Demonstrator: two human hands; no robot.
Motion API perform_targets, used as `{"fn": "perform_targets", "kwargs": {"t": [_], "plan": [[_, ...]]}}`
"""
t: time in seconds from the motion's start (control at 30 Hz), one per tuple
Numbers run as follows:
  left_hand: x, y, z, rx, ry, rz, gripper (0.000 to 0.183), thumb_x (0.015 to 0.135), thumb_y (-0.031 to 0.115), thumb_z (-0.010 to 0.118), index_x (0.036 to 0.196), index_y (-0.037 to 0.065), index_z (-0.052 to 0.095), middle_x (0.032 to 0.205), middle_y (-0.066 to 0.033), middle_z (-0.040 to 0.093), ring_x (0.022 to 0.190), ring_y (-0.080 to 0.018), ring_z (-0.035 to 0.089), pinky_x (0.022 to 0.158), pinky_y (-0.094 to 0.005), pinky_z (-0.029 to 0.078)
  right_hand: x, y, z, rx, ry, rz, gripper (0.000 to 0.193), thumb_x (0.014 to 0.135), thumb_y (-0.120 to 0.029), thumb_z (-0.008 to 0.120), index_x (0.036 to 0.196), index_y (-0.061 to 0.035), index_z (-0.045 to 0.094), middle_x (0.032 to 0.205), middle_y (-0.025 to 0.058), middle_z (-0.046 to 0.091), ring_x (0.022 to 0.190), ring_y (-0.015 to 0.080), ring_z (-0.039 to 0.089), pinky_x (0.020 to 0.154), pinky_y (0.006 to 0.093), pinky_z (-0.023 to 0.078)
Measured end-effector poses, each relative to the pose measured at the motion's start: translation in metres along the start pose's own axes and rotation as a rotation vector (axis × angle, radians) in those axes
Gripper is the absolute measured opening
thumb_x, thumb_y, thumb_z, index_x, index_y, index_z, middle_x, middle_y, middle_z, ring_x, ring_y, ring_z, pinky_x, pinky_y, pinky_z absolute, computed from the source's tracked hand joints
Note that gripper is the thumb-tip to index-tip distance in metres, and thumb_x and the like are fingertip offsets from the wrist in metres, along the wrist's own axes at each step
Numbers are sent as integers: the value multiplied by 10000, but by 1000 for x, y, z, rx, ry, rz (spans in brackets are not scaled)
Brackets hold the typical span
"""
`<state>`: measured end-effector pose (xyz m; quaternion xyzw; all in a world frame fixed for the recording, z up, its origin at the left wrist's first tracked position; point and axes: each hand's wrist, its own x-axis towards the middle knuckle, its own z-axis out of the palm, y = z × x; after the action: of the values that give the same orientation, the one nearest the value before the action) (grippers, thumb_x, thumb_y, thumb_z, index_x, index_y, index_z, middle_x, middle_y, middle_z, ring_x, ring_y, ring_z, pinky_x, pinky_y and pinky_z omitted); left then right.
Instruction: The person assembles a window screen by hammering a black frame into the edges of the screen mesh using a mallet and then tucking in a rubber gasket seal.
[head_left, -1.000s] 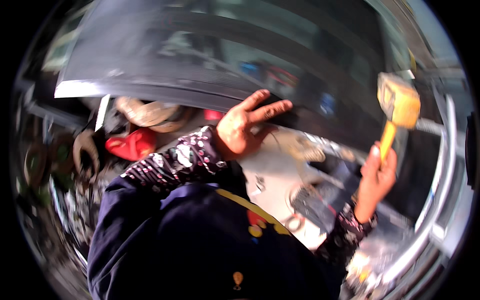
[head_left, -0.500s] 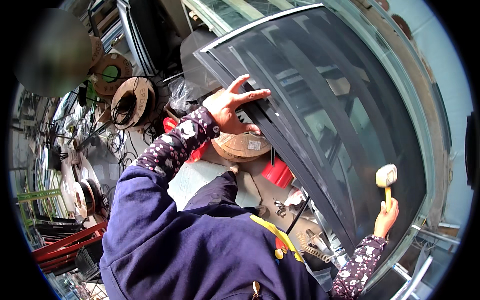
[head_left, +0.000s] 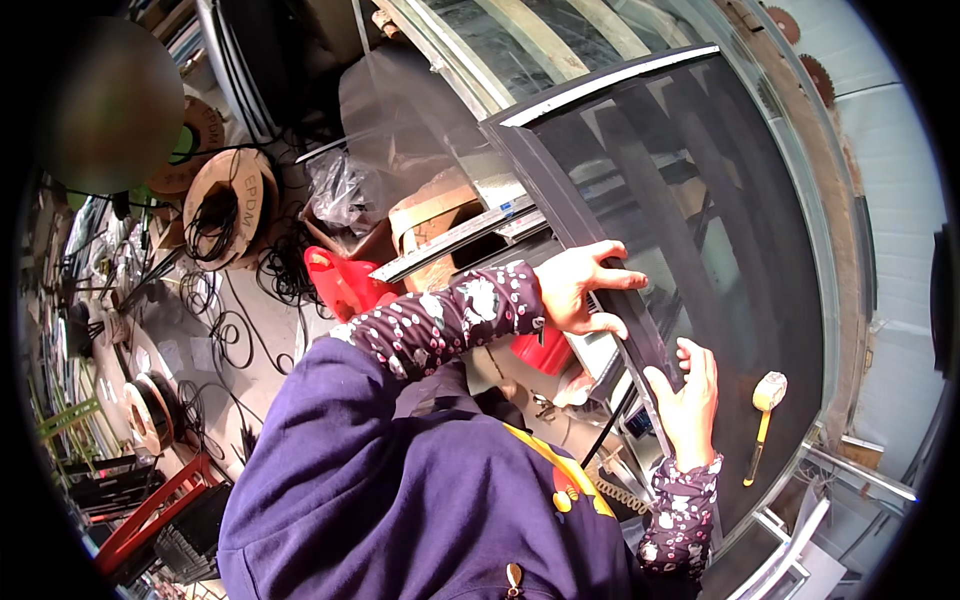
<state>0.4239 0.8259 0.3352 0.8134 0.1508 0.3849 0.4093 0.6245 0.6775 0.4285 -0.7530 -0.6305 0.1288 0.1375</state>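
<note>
A dark-framed glass window panel (head_left: 770, 250) lies on the bench to my right, its long near rail running past both hands. My left hand (head_left: 585, 290) grips that near rail, with fingers over the top and thumb spread along the side. Closer to my body, my right hand (head_left: 690, 410) holds the same rail, thumb on the near side and fingers curled above it. A mallet (head_left: 769, 391) with a pale head and yellow handle rests on the panel, right of my right hand, untouched.
Below the panel's near edge are metal profiles (head_left: 470, 240), a red plastic item (head_left: 345, 285) and a coiled hose (head_left: 622, 492). Cardboard reels (head_left: 228, 190) and loose black cords lie on the floor at left. A glass-topped bench edge (head_left: 835, 300) borders the far side.
My right hand has let go of the mallet, which now lies on the panel, and has come to the near rail. My left hand has moved right and nearer; the panel has shifted rightward in view.
</note>
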Motion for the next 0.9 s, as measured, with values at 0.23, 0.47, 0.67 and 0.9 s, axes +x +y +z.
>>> {"fn": "perform_targets", "kwargs": {"t": [0.23, 0.47, 0.67, 0.9], "plan": [[10, -23, -40, 212, 421, -15, 695, 669, 340, 828, 1258, 78, 568, 1226, -123, 595, 1246, -416, 419, 1051, -458, 370, 23, -6, 0, 66, -116, 39, 402, 680, -94, 803, 976, -23, 540, 824, 40, 541, 690, 137, 484, 653, 275, 452], [20, -12, -42, 157, 367, -83, 676, 660, 346, 834, 1225, 71, 587, 1166, -142, 618, 1172, -428, 468, 1006, -453, 408, 30, -8, -5, 71, -195, 148, 438, 647, -99, 829, 815, -42, 429, 674, 9, 423, 610, 112, 393, 574, 259, 395], [21, -10, -42, 162, 346, -91, 696, 635, 399, 845, 1191, 57, 604, 1091, -195, 622, 1099, -428, 506, 936, -458, 457, 28, -15, -4, -6, -108, 113, 464, 627, -139, 845, 813, -27, 435, 627, 71, 446, 577, 156, 402, 557, 301, 407], [20, -15, -41, 146, 351, -79, 692, 601, 398, 873, 1117, 6, 630, 1056, -181, 614, 966, -330, 560, 811, -379, 501, 26, -23, -5, -63, -39, 64, 468, 605, -199, 857, 774, -5, 467, 618, 136, 493, 545, 223, 430, 547, 334, 412]]}}
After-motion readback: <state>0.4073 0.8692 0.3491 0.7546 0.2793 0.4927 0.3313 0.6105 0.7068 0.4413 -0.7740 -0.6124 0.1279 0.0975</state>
